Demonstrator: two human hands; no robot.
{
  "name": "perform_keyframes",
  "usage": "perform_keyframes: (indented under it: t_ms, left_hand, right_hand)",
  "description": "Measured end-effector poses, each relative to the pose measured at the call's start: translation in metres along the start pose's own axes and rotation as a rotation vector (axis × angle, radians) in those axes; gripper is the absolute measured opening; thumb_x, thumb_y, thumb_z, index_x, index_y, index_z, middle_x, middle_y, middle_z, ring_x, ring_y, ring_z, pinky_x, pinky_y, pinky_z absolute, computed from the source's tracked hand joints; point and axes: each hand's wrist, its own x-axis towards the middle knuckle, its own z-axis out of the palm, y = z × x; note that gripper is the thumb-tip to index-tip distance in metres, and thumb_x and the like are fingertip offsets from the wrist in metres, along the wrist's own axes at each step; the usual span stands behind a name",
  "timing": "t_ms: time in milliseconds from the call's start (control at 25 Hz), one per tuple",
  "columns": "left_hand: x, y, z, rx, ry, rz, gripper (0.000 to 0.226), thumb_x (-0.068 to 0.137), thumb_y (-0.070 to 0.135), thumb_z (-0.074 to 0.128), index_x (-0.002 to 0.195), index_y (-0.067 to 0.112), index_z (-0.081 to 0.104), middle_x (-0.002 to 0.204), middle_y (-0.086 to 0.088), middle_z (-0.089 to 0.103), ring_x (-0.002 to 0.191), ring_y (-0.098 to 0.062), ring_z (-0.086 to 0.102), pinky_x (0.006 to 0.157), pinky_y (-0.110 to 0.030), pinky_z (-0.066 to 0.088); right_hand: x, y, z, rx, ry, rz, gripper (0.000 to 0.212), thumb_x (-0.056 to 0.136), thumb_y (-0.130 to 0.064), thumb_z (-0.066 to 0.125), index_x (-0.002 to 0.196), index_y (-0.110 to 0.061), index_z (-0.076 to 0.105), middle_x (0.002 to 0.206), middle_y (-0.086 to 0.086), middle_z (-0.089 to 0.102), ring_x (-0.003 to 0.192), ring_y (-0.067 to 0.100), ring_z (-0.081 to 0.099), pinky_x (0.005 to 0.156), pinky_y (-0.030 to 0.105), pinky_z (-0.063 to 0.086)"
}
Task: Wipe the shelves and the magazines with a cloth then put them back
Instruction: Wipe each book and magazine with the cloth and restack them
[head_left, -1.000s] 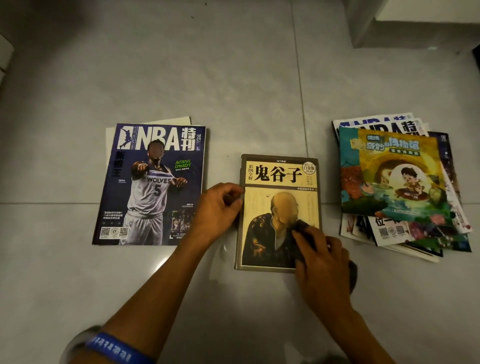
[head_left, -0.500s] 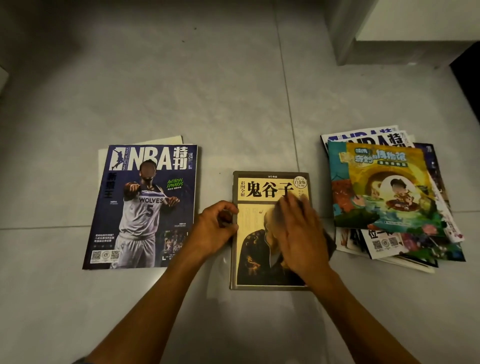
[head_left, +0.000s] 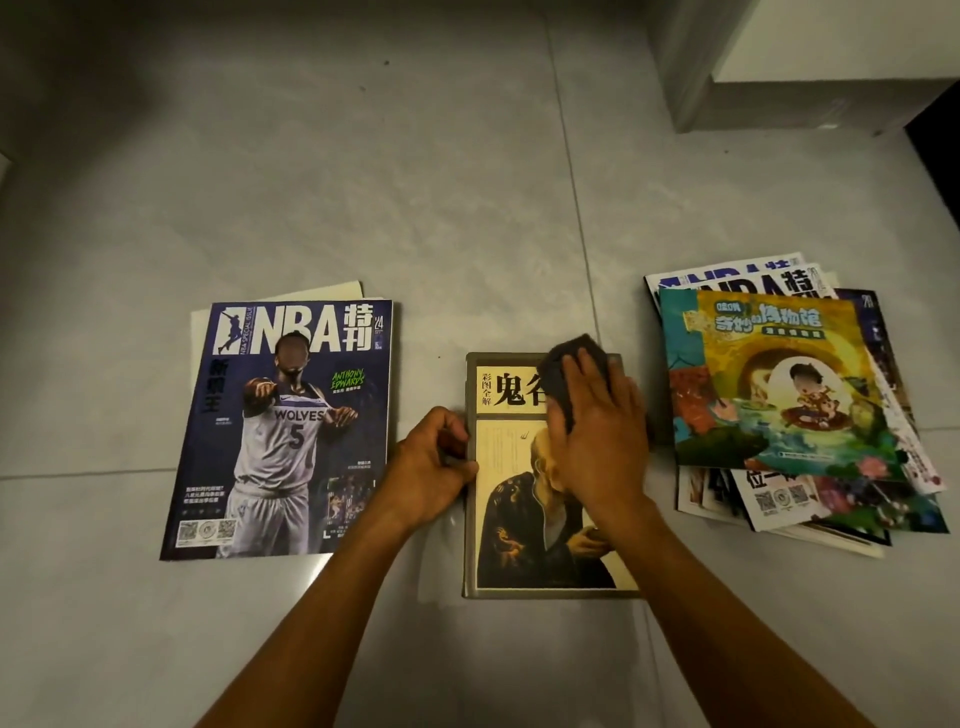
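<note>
A yellow-covered book (head_left: 524, 530) with black Chinese title lies flat on the grey tiled floor. My right hand (head_left: 597, 436) presses a dark cloth (head_left: 569, 364) flat against the book's upper right part, fingers straight. My left hand (head_left: 434, 467) holds the book's left edge with curled fingers. An NBA magazine (head_left: 291, 426) lies to the left on another pale one. A messy pile of magazines (head_left: 789, 400) sits to the right, a colourful cartoon cover on top.
A white cabinet or shelf base (head_left: 779, 67) stands at the back right, with a dark gap at the far right edge. Grey floor tiles (head_left: 363, 182) stretch behind the magazines.
My right hand has slid the cloth from the book's lower right up to its top right corner. My left hand has stayed on the left edge. The camera view has tilted slightly.
</note>
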Motion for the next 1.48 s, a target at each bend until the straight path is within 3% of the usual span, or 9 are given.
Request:
perform_keyframes:
  t_ms: [240,440,560,760,1080,1200,1280,1400,1480]
  left_hand:
    - [0.006,-0.006,-0.003,0.038,-0.013,0.005,0.022,0.083,0.0,0.066,0.091,0.015,0.051,0.092,0.0,0.06,0.094,-0.02,0.061,0.079,-0.027,0.054]
    - [-0.001,-0.002,0.004,0.003,0.045,-0.084,0.026,0.085,0.012,0.068,0.1,0.021,0.05,0.1,0.011,0.06,0.098,-0.011,0.06,0.087,-0.031,0.054]
    - [-0.014,0.0,0.024,0.032,0.164,-0.169,0.021,0.088,0.026,0.065,0.107,0.027,0.055,0.105,0.012,0.06,0.1,-0.011,0.059,0.092,-0.035,0.052]
    - [-0.014,0.027,0.026,-0.491,0.03,-0.42,0.02,0.083,0.028,0.071,0.098,0.017,0.067,0.088,0.001,0.075,0.078,-0.016,0.071,0.065,-0.028,0.053]
    - [-0.032,0.053,0.046,-0.478,-0.023,-0.24,0.048,0.078,0.014,0.076,0.114,0.034,0.053,0.107,0.008,0.064,0.097,-0.011,0.063,0.078,-0.026,0.054]
    - [-0.048,0.067,0.04,-0.33,0.061,-0.063,0.046,0.079,0.02,0.075,0.113,0.041,0.051,0.108,0.017,0.062,0.101,-0.007,0.06,0.075,-0.018,0.052]
    - [-0.061,0.085,0.029,-0.11,0.125,0.114,0.041,0.079,0.027,0.075,0.108,0.044,0.052,0.104,0.021,0.063,0.099,-0.004,0.062,0.074,-0.015,0.051]
    - [-0.067,0.112,0.007,0.397,0.303,0.385,0.038,0.078,0.038,0.072,0.113,0.037,0.056,0.097,0.016,0.066,0.086,-0.007,0.064,0.073,-0.02,0.052]
    - [-0.059,0.114,-0.002,0.614,0.356,0.428,0.037,0.079,0.038,0.069,0.113,0.032,0.056,0.095,0.011,0.067,0.082,-0.013,0.065,0.072,-0.024,0.052]
  right_hand:
    - [-0.021,-0.024,0.007,-0.041,-0.135,-0.391,0.061,0.092,-0.033,0.049,0.149,-0.021,0.029,0.156,0.002,0.029,0.146,0.025,0.015,0.118,0.049,0.018]
    - [0.0,0.028,-0.008,0.177,-0.051,0.03,0.059,0.094,-0.039,0.036,0.15,-0.025,0.026,0.157,0.001,0.025,0.145,0.028,0.019,0.113,0.055,0.027]
    - [-0.065,0.027,-0.004,0.199,-0.039,0.021,0.061,0.092,-0.044,0.031,0.15,-0.027,0.023,0.157,-0.002,0.023,0.142,0.032,0.024,0.108,0.055,0.032]
    - [-0.126,0.037,-0.003,0.336,-0.035,0.117,0.059,0.091,-0.043,0.039,0.148,-0.032,0.023,0.155,-0.012,0.021,0.142,0.022,0.024,0.109,0.039,0.022]
    - [-0.102,0.031,-0.027,0.563,0.024,0.177,0.058,0.096,-0.012,0.049,0.141,-0.041,0.026,0.152,-0.002,0.034,0.135,0.024,0.039,0.107,0.048,0.04]
    - [-0.064,-0.009,-0.071,0.752,0.186,0.086,0.053,0.096,-0.024,0.043,0.141,-0.049,0.027,0.151,-0.007,0.035,0.136,0.014,0.036,0.108,0.038,0.041]
    - [-0.038,-0.04,-0.114,0.772,0.318,-0.069,0.052,0.094,-0.017,0.045,0.142,-0.035,0.035,0.15,-0.001,0.037,0.138,0.013,0.033,0.11,0.022,0.033]
    - [0.004,-0.054,-0.156,0.359,0.316,-0.482,0.05,0.087,-0.017,0.042,0.136,-0.013,0.051,0.145,0.003,0.046,0.141,0.021,0.029,0.118,0.037,0.018]
    - [0.021,-0.044,-0.156,0.216,0.185,-0.571,0.055,0.079,-0.024,0.04,0.13,-0.014,0.057,0.136,0.004,0.055,0.136,0.024,0.037,0.118,0.044,0.016]
